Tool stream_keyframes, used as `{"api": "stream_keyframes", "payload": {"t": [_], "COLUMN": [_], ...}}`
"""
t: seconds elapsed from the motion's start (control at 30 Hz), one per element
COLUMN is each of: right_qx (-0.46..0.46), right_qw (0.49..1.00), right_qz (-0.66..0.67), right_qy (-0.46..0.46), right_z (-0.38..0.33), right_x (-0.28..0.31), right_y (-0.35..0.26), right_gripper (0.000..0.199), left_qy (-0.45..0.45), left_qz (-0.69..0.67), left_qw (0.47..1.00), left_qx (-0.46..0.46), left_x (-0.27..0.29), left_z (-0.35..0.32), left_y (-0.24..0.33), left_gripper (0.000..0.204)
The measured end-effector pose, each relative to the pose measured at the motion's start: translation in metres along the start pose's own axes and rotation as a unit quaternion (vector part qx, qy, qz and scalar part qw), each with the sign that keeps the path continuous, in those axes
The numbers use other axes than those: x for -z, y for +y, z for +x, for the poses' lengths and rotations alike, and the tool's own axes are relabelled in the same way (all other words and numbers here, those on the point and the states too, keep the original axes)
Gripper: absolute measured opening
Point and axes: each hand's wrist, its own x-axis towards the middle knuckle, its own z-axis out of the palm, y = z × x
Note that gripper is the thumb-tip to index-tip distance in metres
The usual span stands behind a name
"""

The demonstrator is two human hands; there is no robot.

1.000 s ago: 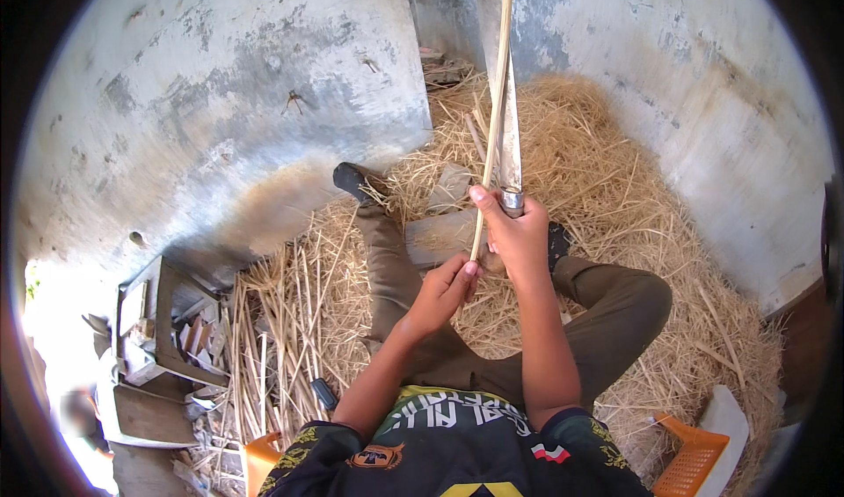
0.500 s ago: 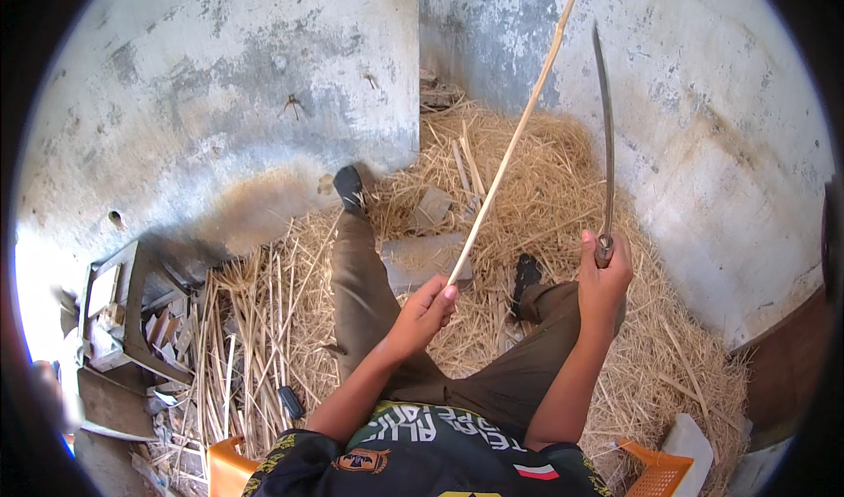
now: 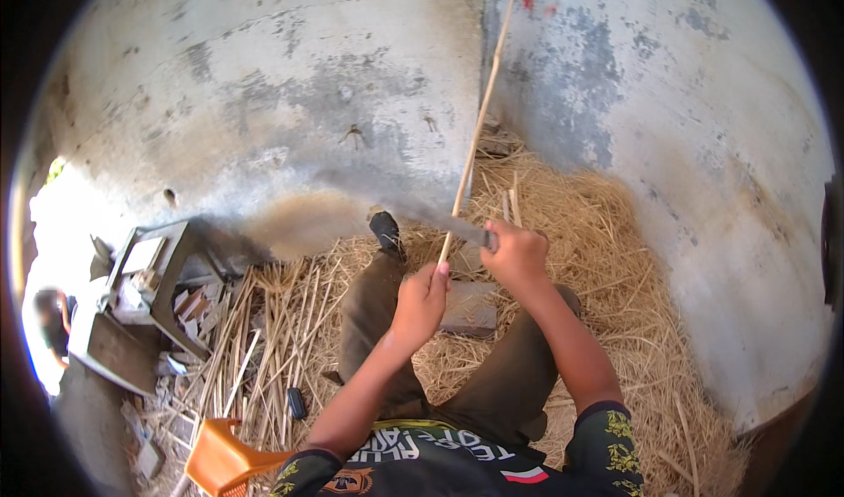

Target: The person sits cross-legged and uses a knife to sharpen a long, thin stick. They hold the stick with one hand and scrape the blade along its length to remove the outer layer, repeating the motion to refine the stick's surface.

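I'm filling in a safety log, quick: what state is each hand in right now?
Left hand: closed, holding the pale stick near its lower end.
Right hand: closed, holding the long knife by its handle.

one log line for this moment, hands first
left hand: grips pale stick near lower end | right hand: grips knife | knife: blurred, crosses stick in view, contact unclear
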Motion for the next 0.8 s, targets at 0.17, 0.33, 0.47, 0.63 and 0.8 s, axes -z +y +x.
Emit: {"api": "stream_keyframes", "payload": {"t": [0.17, 0.33, 0.47, 0.63, 0.8], "right_qx": [0.074, 0.012, 0.069, 0.038, 0.000], "right_qw": [0.990, 0.985, 0.985, 0.971, 0.958], "right_qz": [-0.050, -0.122, -0.098, -0.196, -0.195], "right_qy": [-0.107, -0.123, -0.125, -0.131, -0.209], "right_z": [0.024, 0.025, -0.007, -0.036, -0.092], "right_x": [-0.035, -0.036, -0.025, -0.013, -0.018], "right_y": [0.031, 0.055, 0.063, 0.132, 0.092], "right_gripper": [0.023, 0.019, 0.016, 0.016, 0.014], "left_qy": [0.069, 0.021, 0.007, -0.101, -0.121], "left_qz": [0.100, 0.085, 0.051, 0.000, -0.072], "left_qw": [0.993, 0.995, 0.998, 0.991, 0.978], "left_qx": [0.010, 0.047, 0.024, 0.084, 0.157], "left_x": [-0.006, -0.022, -0.046, -0.057, -0.069], "left_z": [0.008, 0.021, 0.009, -0.013, -0.030], "left_y": [-0.006, -0.032, -0.042, -0.057, -0.089], "left_gripper": [0.040, 0.040, 0.038, 0.038, 0.038]}}
